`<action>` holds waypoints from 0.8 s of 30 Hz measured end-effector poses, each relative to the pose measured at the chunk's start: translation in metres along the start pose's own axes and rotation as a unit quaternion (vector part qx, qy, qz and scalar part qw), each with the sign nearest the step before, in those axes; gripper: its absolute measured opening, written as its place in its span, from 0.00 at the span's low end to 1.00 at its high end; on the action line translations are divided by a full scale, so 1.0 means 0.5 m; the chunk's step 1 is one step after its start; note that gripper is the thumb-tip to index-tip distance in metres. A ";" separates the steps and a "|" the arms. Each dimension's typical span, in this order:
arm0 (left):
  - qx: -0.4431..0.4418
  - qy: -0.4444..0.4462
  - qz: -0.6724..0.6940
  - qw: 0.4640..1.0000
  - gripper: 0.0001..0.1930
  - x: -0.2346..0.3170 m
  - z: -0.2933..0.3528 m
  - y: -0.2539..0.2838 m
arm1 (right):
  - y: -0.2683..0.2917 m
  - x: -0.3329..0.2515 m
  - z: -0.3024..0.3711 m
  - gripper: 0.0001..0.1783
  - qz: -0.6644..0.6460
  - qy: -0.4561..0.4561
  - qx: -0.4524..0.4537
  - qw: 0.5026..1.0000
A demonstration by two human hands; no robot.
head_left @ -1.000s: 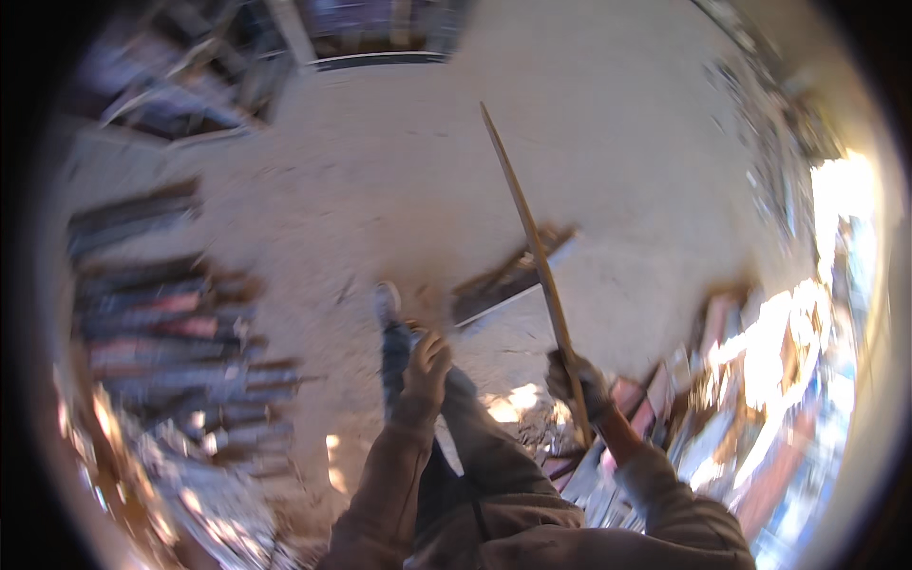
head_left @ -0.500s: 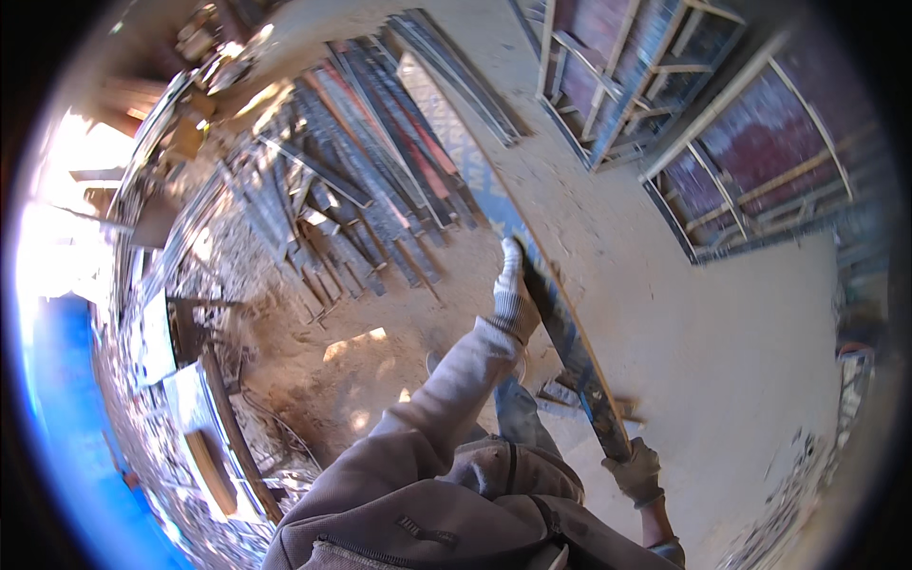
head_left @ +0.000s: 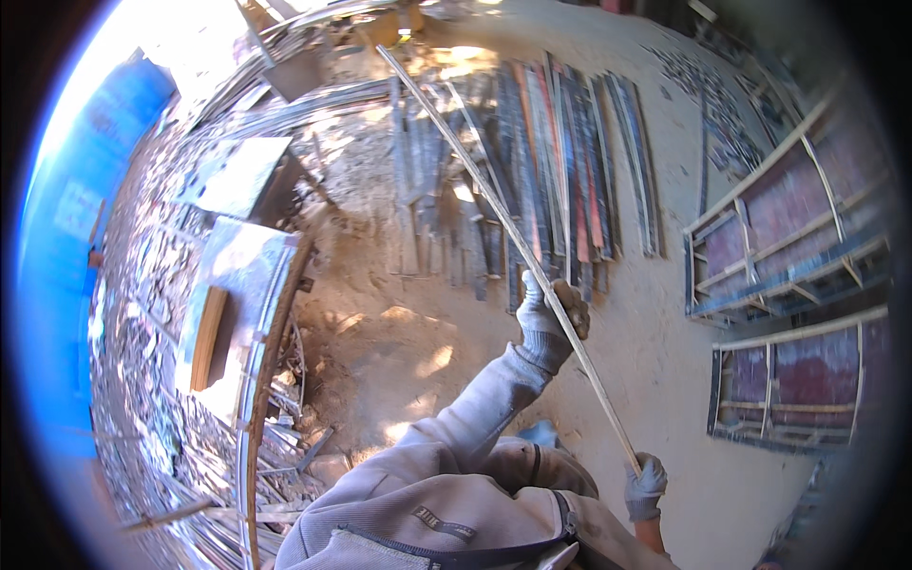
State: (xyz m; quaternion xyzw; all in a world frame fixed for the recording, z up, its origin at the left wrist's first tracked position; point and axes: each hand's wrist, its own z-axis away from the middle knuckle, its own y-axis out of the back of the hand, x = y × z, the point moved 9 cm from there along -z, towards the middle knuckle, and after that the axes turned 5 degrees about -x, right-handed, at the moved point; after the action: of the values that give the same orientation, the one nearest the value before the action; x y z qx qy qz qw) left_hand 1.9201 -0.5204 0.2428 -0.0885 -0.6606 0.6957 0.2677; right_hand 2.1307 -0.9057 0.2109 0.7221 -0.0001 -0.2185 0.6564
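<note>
I hold a long thin wooden strip (head_left: 484,195) that runs from the upper middle down to the lower right. My left hand (head_left: 549,313), in a grey work glove, grips it about midway, over the near ends of the laid-out boards. My right hand (head_left: 644,484), also gloved, is closed on the strip's near end, low in the picture. My grey sleeves and jacket fill the bottom of the view.
Several long boards and metal strips (head_left: 560,171) lie side by side on the sandy ground ahead. Framed dark-red panels (head_left: 798,285) lie at the right. A heap of scrap planks and sheet pieces (head_left: 237,285) lies at the left, beside a blue wall (head_left: 66,247).
My view has swung round over the yard. The strip now points up over the laid-out boards, and my left hand has slid nearer its middle. Both hands keep their grip.
</note>
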 end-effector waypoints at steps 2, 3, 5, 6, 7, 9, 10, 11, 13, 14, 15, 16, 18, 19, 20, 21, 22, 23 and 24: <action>-0.009 -0.036 0.011 0.999 0.43 0.070 -0.002 0.020 | -0.021 -0.032 -0.044 0.17 -0.003 0.024 -0.023 0.999; 0.000 -0.048 0.021 0.999 0.44 0.097 -0.003 0.033 | -0.029 -0.045 -0.063 0.17 -0.002 0.034 -0.035 0.999; 0.030 -0.045 0.020 0.998 0.43 0.137 0.000 0.060 | -0.037 -0.068 -0.095 0.18 -0.001 0.061 -0.051 0.997; 0.052 -0.031 0.023 0.998 0.43 0.148 0.002 0.072 | -0.039 -0.076 -0.109 0.19 0.000 0.072 -0.060 0.996; 0.054 -0.053 0.027 0.997 0.43 0.167 0.001 0.072 | -0.039 -0.082 -0.122 0.19 0.002 0.081 -0.064 0.995; 0.105 -0.052 0.050 0.992 0.43 0.182 0.001 0.085 | -0.038 -0.092 -0.146 0.20 0.001 0.100 -0.070 0.993; 0.158 -0.064 0.031 0.985 0.43 0.193 0.004 0.100 | -0.039 -0.090 -0.157 0.20 -0.005 0.094 -0.075 0.993; 0.163 -0.080 0.026 0.983 0.42 0.202 0.000 0.100 | -0.040 -0.088 -0.170 0.20 -0.013 0.094 -0.078 0.992; 0.189 -0.090 0.018 0.978 0.41 0.209 -0.010 0.116 | -0.033 -0.082 -0.191 0.22 0.051 0.098 -0.063 0.992; 0.213 -0.118 0.050 0.969 0.40 0.216 -0.018 0.134 | -0.028 -0.075 -0.201 0.24 0.119 0.090 -0.055 0.987; 0.202 -0.158 -0.040 0.966 0.34 0.243 -0.025 0.142 | -0.014 -0.070 -0.214 0.27 0.119 0.084 -0.028 0.989; 0.203 -0.205 -0.139 0.947 0.32 0.272 -0.030 0.154 | 0.002 -0.055 -0.231 0.29 0.121 0.061 -0.014 0.991; 0.191 -0.210 -0.182 0.941 0.37 0.299 -0.062 0.201 | 0.022 0.006 -0.269 0.31 0.118 -0.066 -0.038 0.990; 0.203 -0.197 -0.157 0.946 0.40 0.308 -0.079 0.235 | 0.059 -0.012 -0.290 0.31 0.138 -0.005 0.037 0.990; 0.201 -0.193 -0.126 0.952 0.42 0.314 -0.096 0.260 | 0.088 -0.022 -0.306 0.30 0.144 0.039 0.071 0.986; 0.222 -0.166 -0.079 0.958 0.45 0.315 -0.114 0.290 | 0.109 -0.027 -0.325 0.30 0.152 0.065 0.084 0.983; 0.218 -0.170 -0.076 0.958 0.47 0.329 -0.122 0.303 | 0.127 -0.030 -0.342 0.31 0.159 0.078 0.088 0.980; 0.209 -0.176 -0.072 0.959 0.50 0.341 -0.144 0.306 | 0.153 -0.039 -0.353 0.31 0.148 0.108 0.114 0.976; 0.188 -0.142 -0.038 0.971 0.50 0.340 -0.154 0.306 | 0.171 -0.043 -0.368 0.31 0.137 0.132 0.115 0.975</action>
State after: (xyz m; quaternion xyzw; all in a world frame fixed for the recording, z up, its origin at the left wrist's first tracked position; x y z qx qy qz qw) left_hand 1.7750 -0.3677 0.1255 0.0879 -0.5517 0.8025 0.2093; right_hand 2.1938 -0.7370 0.3069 0.8083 -0.0376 -0.0279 0.5870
